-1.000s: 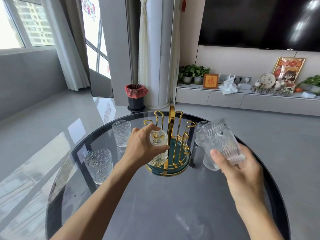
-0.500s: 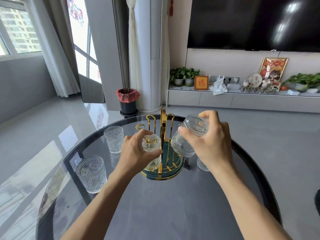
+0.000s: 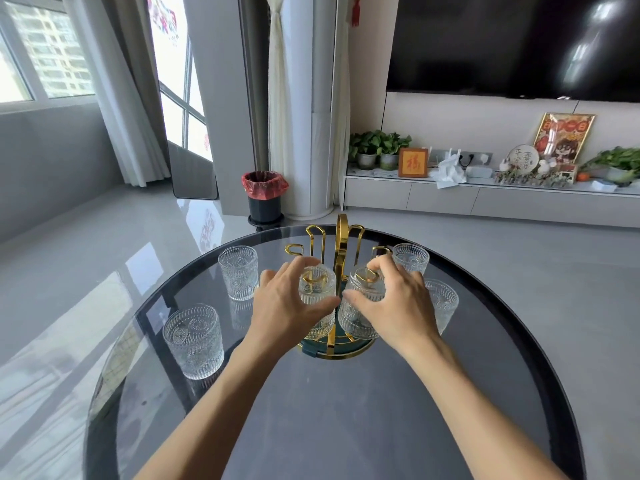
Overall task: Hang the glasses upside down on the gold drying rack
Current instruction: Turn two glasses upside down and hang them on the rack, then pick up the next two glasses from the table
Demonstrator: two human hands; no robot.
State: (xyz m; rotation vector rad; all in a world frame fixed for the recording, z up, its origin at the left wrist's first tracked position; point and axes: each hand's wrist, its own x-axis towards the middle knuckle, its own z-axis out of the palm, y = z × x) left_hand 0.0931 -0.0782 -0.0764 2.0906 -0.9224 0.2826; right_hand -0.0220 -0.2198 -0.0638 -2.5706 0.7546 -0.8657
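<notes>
The gold drying rack (image 3: 341,244) with a teal base stands in the middle of the round glass table (image 3: 346,410). Two clear ribbed glasses sit upside down on its front hooks. My left hand (image 3: 287,306) wraps the left glass (image 3: 317,289). My right hand (image 3: 398,303) wraps the right glass (image 3: 363,296). Upright on the table stand two glasses at the left, the near one (image 3: 194,341) and the far one (image 3: 239,271), and two at the right, the far one (image 3: 410,258) and the near one (image 3: 445,303).
The rack's rear hooks (image 3: 313,237) are bare. Beyond the table's far edge lie grey floor, a black bin with a red bag (image 3: 265,197) and a low TV cabinet (image 3: 485,199).
My right hand turned its glass over and lowered it onto the rack's right front hook. My left hand stayed on the left glass.
</notes>
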